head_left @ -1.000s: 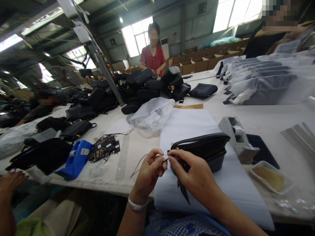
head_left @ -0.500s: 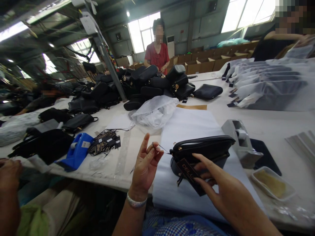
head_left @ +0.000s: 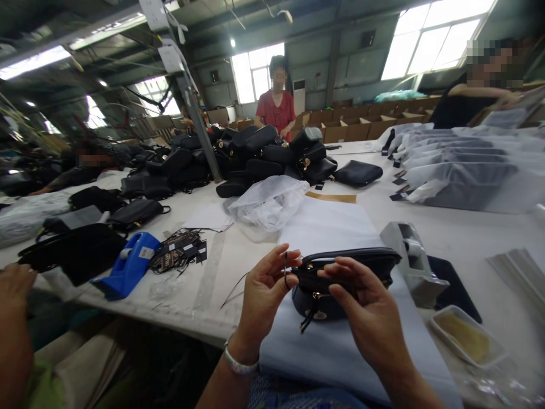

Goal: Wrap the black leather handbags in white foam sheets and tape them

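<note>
A black handbag (head_left: 349, 267) with a gold zip and a dark tassel rests in front of me. My left hand (head_left: 266, 292) is at its left end, thumb and fingers pinching a thin black cord loop (head_left: 286, 270). Close by, my right hand (head_left: 368, 309) is curled at the front of the bag, thumb and fingertips around the black hang tag (head_left: 315, 280), which is mostly hidden against the dark leather. White sheets (head_left: 336, 224) lie beneath the bag.
A blue tape dispenser (head_left: 130, 267) and a heap of black tags (head_left: 181, 250) lie left. Right are a grey tape dispenser (head_left: 411, 264) and a plastic tub (head_left: 462, 335). Beyond are a plastic bag (head_left: 268, 201), piled black bags (head_left: 259, 153) and wrapped bags (head_left: 464, 165). Co-workers are nearby.
Both hands have come closer together at the bag's left end. The tag, earlier hanging face-on with its lettering visible, is now largely hidden. The left hand's cord loop has opened up.
</note>
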`<state>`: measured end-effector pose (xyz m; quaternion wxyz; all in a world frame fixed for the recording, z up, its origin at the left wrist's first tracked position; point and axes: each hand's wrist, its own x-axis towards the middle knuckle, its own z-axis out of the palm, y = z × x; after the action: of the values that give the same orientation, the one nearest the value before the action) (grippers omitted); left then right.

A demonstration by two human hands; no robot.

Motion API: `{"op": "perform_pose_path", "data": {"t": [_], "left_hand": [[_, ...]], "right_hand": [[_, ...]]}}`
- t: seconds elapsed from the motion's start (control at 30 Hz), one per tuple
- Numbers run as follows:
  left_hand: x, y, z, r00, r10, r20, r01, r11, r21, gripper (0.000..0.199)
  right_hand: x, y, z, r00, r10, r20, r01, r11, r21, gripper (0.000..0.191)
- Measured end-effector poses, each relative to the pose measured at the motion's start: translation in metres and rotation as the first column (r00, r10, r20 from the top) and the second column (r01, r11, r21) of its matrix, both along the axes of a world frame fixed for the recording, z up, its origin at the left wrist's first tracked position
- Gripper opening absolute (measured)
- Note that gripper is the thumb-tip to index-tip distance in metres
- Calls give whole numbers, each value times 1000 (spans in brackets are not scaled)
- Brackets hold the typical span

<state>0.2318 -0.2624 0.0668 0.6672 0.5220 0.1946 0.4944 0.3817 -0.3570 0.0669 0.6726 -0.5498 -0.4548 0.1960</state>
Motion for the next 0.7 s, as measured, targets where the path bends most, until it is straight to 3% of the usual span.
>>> {"op": "perform_pose_path", "data": {"t": [0.1,0.2,0.3,0.37,0.47,0.57,0.7], "left_hand": [[-3,-2,1,1000,12,-16,-12,1000,1,50],[-4,-2,0,999,23,-32,-23,1000,4,50],[-4,-1,-2,999,42,-14,-42,999,7,50],[-2,-2,-2,999,48,-3,-48,999,-6,50],[-1,-4,0,1000,29,-1,-29,999,-27,51],[-1,-6,3,999,22,-33,-22,1000,8,52],[-3,-8,12,983,110,-145,-95,990,108,50]], "right_hand": [[0,2,-3,984,19,180,4,991,-131,15],[3,-6,2,923,43,382,29,983,-181,22],[9,-14,11,893,31,450,60,981,-187,21],[12,-16,15,916,-11,400,93,978,-186,13],[12,-11,15,990,-67,123,79,992,-97,13],[7,0,13,984,65,-166,-58,997,51,9],[-2,11,21,984,157,-84,-151,986,78,13]]}}
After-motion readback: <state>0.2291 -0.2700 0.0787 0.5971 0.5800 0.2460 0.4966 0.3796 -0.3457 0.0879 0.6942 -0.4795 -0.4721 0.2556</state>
